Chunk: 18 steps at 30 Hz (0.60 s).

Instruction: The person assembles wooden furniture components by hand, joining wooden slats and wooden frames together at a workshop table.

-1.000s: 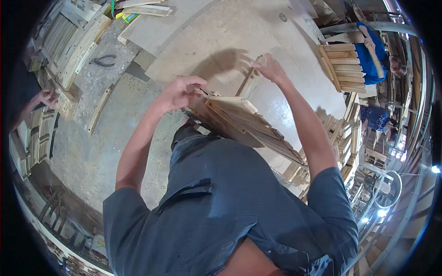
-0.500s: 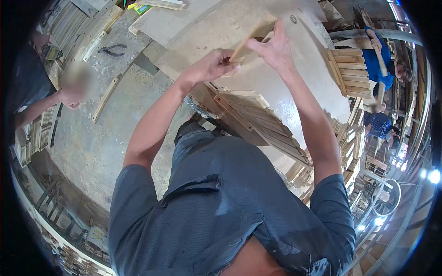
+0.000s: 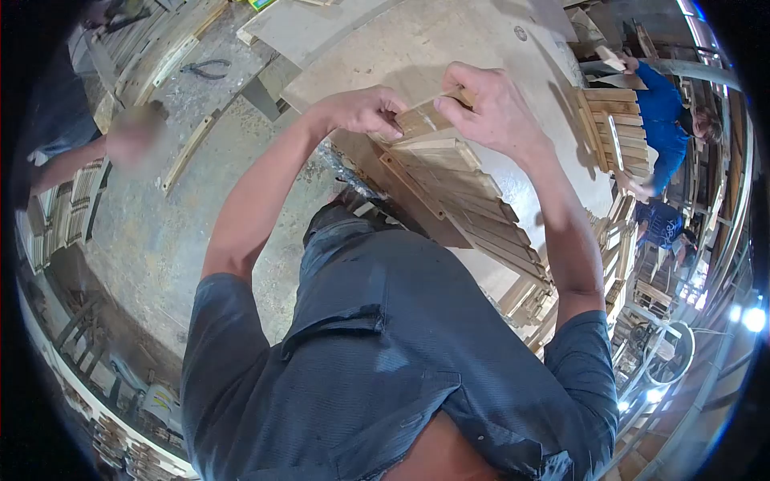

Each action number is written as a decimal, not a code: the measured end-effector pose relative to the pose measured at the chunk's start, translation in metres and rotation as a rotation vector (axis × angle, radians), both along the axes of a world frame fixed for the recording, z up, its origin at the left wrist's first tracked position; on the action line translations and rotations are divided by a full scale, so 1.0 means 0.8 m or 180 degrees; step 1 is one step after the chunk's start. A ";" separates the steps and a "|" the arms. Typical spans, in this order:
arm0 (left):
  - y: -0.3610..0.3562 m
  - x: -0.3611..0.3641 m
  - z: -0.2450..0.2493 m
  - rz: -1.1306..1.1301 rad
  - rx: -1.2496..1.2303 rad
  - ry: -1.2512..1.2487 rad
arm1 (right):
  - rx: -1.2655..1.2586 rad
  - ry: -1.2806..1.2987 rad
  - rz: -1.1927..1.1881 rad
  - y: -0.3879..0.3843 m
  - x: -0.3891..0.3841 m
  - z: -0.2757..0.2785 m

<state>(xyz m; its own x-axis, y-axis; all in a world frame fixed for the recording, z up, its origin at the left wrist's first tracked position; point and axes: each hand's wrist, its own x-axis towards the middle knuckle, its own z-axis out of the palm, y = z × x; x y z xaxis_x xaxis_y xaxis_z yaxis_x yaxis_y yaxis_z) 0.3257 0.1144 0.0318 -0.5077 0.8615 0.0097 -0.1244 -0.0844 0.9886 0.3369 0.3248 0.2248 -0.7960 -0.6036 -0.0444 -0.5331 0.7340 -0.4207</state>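
Left hand (image 3: 370, 111) + right hand (image 3: 496, 106) | pinch thin pale wooden slat (image 3: 419, 122) by its ends | seemingly to steady it | near brown slatted wooden panel (image 3: 475, 202)

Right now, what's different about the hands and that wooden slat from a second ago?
The left hand moved forward and right and took hold of the wooden slat; before, only the right hand held it. The slat turned more sideways, between both hands, near the far end of the slatted wooden panel. The panel and the pliers stayed put.
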 end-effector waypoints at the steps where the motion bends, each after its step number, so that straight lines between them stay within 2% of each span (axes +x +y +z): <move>1: 0.003 -0.002 -0.006 -0.0034 0.0019 0.0017 | 0.0306 -0.0023 -0.0026 -0.003 0.002 0.005; 3: 0.003 -0.003 -0.002 -0.0050 0.0040 0.0064 | 0.0449 -0.0161 0.0144 -0.011 -0.003 0.013; 6: -0.005 0.006 0.016 -0.0116 -0.0416 0.0061 | 0.0708 -0.0420 0.0328 -0.033 0.003 0.005; 8: -0.011 0.011 0.008 0.0179 -0.0977 0.1094 | 0.0802 -0.0500 0.0341 -0.046 0.009 -0.005; 11: -0.008 0.011 -0.022 0.0474 -0.0995 0.1121 | 0.0758 -0.0472 0.0237 -0.054 0.016 -0.003; 13: -0.009 0.012 -0.037 0.0383 -0.1276 0.1242 | 0.1272 -0.1173 0.0103 -0.057 0.011 0.020; 14: -0.010 0.008 -0.043 0.0285 -0.1533 0.1320 | 0.1245 -0.1142 0.0069 -0.047 0.021 0.021; 15: -0.014 0.009 -0.031 0.0284 -0.1579 0.1404 | 0.0547 -0.0600 -0.0115 -0.032 0.034 0.021; 16: -0.018 0.036 -0.028 0.0606 -0.1151 0.1029 | -0.0126 -0.0127 -0.0280 -0.020 0.052 0.019; 17: -0.024 0.052 -0.029 0.0921 -0.0715 0.0644 | -0.0097 -0.0154 -0.0349 -0.004 0.067 0.036; 18: -0.028 0.043 -0.083 0.0676 -0.0809 0.0497 | -0.0064 -0.0180 -0.0414 0.018 0.084 0.054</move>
<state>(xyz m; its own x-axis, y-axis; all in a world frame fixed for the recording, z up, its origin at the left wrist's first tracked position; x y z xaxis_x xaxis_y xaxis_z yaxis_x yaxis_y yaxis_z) 0.3600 0.0923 -0.0348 -0.6848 0.7219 -0.0996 0.0236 0.1585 0.9871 0.4044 0.3392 0.2681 -0.8641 -0.4969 -0.0803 -0.4092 0.7865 -0.4625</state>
